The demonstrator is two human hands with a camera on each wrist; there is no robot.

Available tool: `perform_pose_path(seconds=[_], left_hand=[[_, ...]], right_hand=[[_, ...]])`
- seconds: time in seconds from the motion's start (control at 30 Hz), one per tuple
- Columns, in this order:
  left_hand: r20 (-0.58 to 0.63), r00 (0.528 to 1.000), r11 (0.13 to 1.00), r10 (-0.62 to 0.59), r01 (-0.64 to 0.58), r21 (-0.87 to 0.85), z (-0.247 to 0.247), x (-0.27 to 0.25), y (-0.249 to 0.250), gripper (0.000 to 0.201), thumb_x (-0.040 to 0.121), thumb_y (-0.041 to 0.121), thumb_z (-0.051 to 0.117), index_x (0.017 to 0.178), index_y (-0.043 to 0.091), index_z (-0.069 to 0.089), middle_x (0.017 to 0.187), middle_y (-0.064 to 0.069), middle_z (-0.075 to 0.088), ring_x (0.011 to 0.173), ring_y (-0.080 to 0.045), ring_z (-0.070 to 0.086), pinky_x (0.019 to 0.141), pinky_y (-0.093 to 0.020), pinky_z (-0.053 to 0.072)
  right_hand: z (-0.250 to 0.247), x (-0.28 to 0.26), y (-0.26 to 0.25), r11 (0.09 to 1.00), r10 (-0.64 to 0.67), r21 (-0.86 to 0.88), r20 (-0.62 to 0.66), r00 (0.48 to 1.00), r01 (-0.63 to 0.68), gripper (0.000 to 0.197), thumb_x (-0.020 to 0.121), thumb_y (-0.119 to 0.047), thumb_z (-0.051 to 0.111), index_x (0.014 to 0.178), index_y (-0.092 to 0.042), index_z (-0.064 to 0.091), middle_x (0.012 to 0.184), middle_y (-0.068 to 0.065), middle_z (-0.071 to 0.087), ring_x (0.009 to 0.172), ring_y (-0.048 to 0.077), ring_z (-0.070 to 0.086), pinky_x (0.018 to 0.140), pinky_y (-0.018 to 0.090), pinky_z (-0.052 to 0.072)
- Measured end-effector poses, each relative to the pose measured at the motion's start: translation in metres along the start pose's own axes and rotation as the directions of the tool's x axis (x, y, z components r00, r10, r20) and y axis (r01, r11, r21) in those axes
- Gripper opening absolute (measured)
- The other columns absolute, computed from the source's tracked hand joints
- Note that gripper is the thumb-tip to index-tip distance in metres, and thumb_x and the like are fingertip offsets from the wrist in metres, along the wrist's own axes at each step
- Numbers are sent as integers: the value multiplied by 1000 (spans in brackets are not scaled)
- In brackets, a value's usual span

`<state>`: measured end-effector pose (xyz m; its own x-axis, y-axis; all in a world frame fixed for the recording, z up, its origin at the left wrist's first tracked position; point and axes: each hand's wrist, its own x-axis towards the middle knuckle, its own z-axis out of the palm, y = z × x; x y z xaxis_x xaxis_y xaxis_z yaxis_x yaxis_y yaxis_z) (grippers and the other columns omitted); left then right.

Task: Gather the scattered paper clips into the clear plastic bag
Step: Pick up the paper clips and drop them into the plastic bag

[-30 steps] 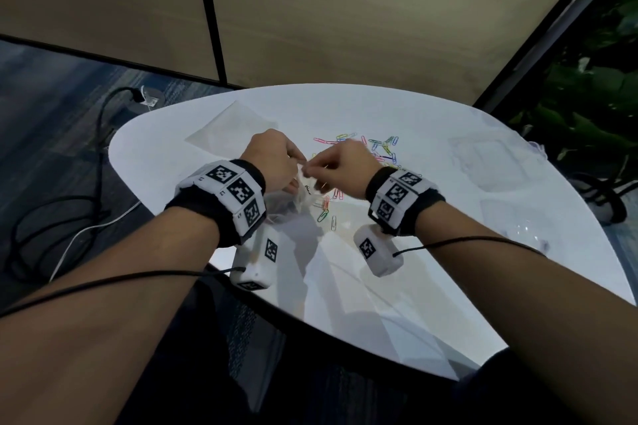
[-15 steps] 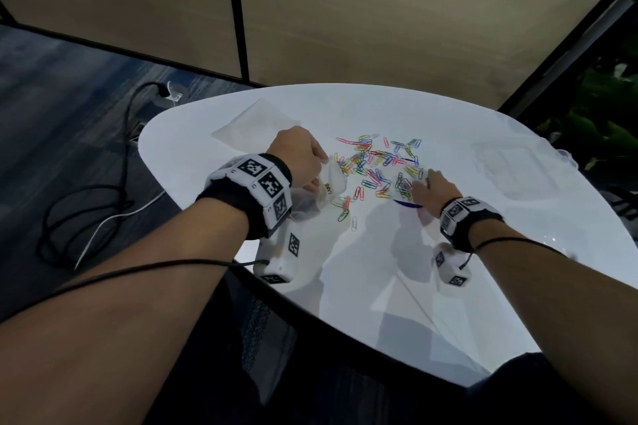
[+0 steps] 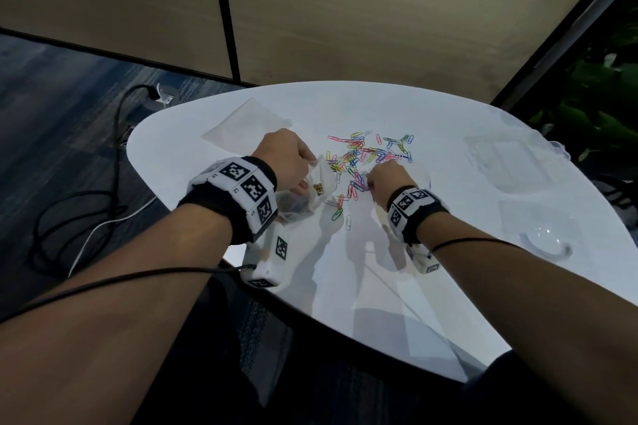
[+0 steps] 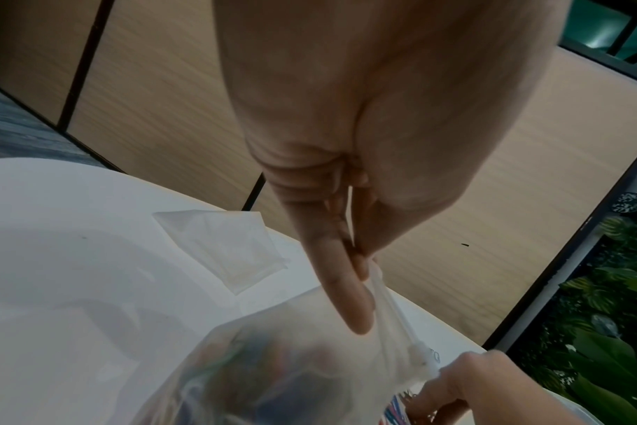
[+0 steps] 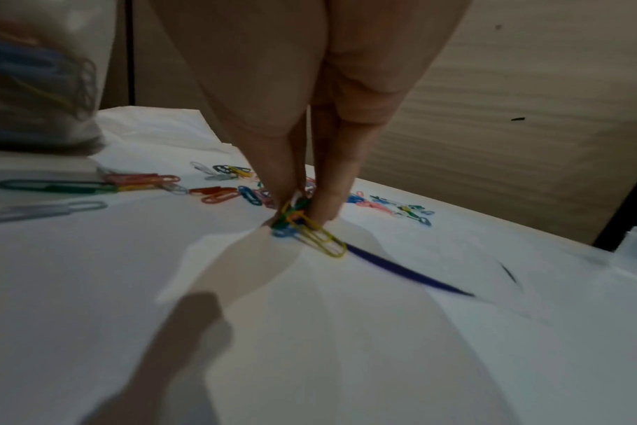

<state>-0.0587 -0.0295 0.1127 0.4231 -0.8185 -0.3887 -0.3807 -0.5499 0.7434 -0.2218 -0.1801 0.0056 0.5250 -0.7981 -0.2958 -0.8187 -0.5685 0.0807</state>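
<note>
Left hand (image 4: 331, 258) pinches the clear plastic bag's (image 4: 291, 368) rim; right hand (image 5: 302, 184) pinches coloured paper clips (image 5: 302, 227) on the white table (image 5: 346, 345); bag's print looks unreadable.

We are seeing our left hand (image 4: 349, 178) pinching the clear plastic bag (image 4: 291, 371) by its rim, blurred coloured paper clips (image 4: 259, 356) lying inside below the pinch, our right hand (image 4: 462, 385) reaching beside the opening, a flat empty bag (image 4: 229, 247) lying beyond on the white table (image 4: 55, 244).
</note>
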Motion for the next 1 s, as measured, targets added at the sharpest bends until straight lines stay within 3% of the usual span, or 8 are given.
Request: perform_pose_path(seconds=[0.17, 0.27, 0.33, 0.4, 0.43, 0.6, 0.83, 1.0], left_hand=[[22, 1000, 1000, 5, -5, 18, -1, -3, 2, 27, 99, -3, 47, 110, 6, 70, 71, -12, 69, 59, -20, 71, 69, -35, 64], [35, 999, 1000, 1, -1, 17, -1, -4, 3, 27, 99, -3, 48, 112, 4, 70, 74, -14, 70, 69, -28, 74, 75, -41, 63], [40, 999, 1000, -5, 5, 7, -1, -4, 3, 27, 99, -3, 49, 114, 3, 70, 75, -16, 70, 72, -30, 75, 76, -42, 63], [40, 999, 1000, -13, 13, -9, 0, -4, 4, 26, 99, -3, 49, 112, 3, 70, 74, -15, 69, 74, -31, 75, 77, -43, 63], [40, 999, 1000, -19, 19, -19, 0, -4, 5, 25, 99, -3, 49, 111, 3, 70, 75, -16, 69, 76, -32, 75, 77, -44, 63], [50, 998, 999, -29, 31, -39, 3, -4, 6, 22, 98, 1, 51, 105, 4, 71, 76, -17, 72, 80, -35, 76, 80, -46, 62], [51, 999, 1000, 10, -9, -26, 4, -5, 5, 17, 93, 3, 62, 106, 4, 74, 88, -20, 76, 83, -33, 76, 84, -43, 61], [7, 1000, 997, -6, 7, -80, -6, -7, 0, 24, 98, 1, 50, 105, 7, 72, 73, -13, 72, 77, -31, 76, 79, -43, 63]], right_hand=[[-12, -2, 23, 972, 134, 196, 7, 991, -133, 21, 89, -28, 65, 100, -15, 78, 99, 3, 75, 95, 19, 68, 92, 26, 53], [-25, -9, 41, 816, 229, 514, 135, 964, -266, 34, 86, -30, 71, 115, -13, 72, 122, -1, 69, 110, 16, 65, 99, 27, 50], [-37, -13, 38, 483, 210, 819, 235, 949, -309, 33, 90, -15, 67, 119, 1, 64, 132, 9, 61, 99, 20, 68, 87, 26, 57], [-53, -22, 30, -75, 137, 951, 308, 942, -300, 22, 85, 2, 68, 106, 8, 66, 122, 20, 65, 83, 20, 70, 75, 24, 60], [-59, -27, 23, -170, 67, 935, 326, 943, -311, 23, 84, 3, 68, 106, 9, 66, 120, 21, 66, 84, 19, 70, 74, 23, 60], [-78, -52, -23, -70, -243, 927, 343, 907, -369, 32, 87, 1, 66, 117, 12, 61, 105, 14, 70, 86, 14, 72, 73, 16, 58], [-82, -46, -57, 295, -263, 921, 333, 905, -254, 22, 92, -4, 60, 106, 12, 66, 108, 22, 69, 89, 21, 69, 89, 28, 57], [-91, -22, -24, 301, -163, 940, 216, 963, -160, 21, 95, -10, 57, 106, 6, 67, 100, 23, 71, 81, 26, 71, 76, 30, 61]])
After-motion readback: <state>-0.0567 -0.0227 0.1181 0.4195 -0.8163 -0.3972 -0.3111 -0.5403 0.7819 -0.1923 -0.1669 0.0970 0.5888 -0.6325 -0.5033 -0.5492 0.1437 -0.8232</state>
